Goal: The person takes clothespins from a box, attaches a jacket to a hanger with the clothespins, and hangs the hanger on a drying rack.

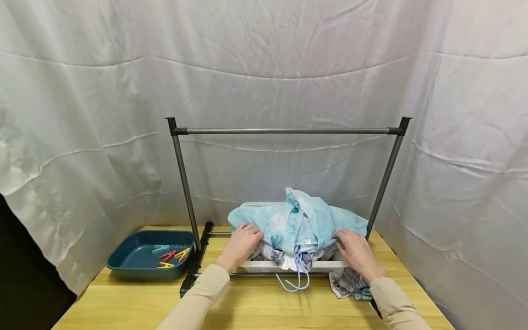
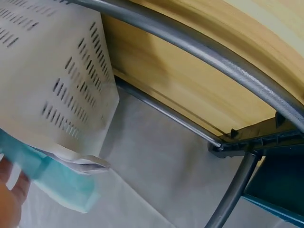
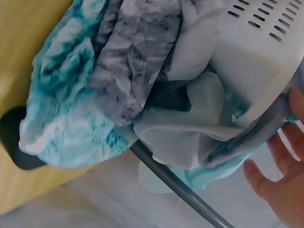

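Note:
A light blue garment (image 1: 284, 220) with darker teal patches and a white tag lies spread over the top of a white slotted basket (image 2: 80, 80). Its pale blue drawstrings (image 1: 299, 270) hang over the basket's front. On the left, my left hand (image 1: 246, 238) pinches the garment's near edge, and the left wrist view catches only fingertips beside the teal cloth. My right hand (image 1: 355, 250) pinches the opposite side; in the right wrist view its lower fingers stand spread by the cloth. Grey patterned cloth (image 1: 284, 259) shows under the garment, inside the basket.
A metal rack with a top bar (image 1: 284, 131) stands around the basket. To the left, a dark blue tray (image 1: 123, 270) holds several coloured clothespins (image 1: 167, 255). Grey and teal cloth (image 3: 135, 61) hangs over the basket's right front onto the wooden table (image 1: 264, 311).

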### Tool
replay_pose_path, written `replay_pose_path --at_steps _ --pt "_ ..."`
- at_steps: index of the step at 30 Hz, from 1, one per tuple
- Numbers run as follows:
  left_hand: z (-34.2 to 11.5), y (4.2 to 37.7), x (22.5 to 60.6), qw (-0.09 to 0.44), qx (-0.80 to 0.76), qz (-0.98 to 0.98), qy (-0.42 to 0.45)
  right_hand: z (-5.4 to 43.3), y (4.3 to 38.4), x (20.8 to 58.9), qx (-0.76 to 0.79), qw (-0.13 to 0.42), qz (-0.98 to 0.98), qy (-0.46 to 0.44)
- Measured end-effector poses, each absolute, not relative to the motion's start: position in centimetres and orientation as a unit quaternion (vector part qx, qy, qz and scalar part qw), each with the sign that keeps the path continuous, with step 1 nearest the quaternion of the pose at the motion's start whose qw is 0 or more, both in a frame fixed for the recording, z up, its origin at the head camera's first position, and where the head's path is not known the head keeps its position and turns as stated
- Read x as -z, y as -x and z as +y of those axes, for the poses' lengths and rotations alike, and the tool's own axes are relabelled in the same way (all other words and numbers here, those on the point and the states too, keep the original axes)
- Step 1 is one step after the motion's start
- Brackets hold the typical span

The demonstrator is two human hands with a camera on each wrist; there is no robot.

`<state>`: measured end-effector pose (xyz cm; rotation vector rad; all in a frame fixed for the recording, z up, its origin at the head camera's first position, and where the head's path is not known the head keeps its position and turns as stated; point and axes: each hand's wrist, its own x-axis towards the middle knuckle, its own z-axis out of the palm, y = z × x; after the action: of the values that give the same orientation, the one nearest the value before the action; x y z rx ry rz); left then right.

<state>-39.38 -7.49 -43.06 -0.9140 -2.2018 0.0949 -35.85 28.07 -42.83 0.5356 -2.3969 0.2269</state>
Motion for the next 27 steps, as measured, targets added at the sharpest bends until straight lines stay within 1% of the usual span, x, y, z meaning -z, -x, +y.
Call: replay_pose_path --at_steps 5,13,22,24,27 --pt "-7.9 39.6 43.0 0.388 -0.014 -0.843 0.371 28.2 35.8 42.7 -0.094 0.315 -0.922 -0.204" --pt "-8.4 39.8 43.2 0.363 -0.037 -0.855 0.37 28.3 35.9 42.8 -0.078 0.313 -0.919 -0.226" --pt "-8.3 40.8 42.4 0.372 -0.089 -0.859 0.341 28.0 35.9 43.0 -0.073 0.318 -0.922 -0.208" --pt "-8.5 40.9 42.4 0.38 -0.093 -0.855 0.339 27.9 35.9 43.1 -0.07 0.325 -0.92 -0.21" --pt "-8.8 41.1 42.4 0.41 -0.09 -0.844 0.335 27.7 36.0 43.0 -0.065 0.343 -0.913 -0.213"
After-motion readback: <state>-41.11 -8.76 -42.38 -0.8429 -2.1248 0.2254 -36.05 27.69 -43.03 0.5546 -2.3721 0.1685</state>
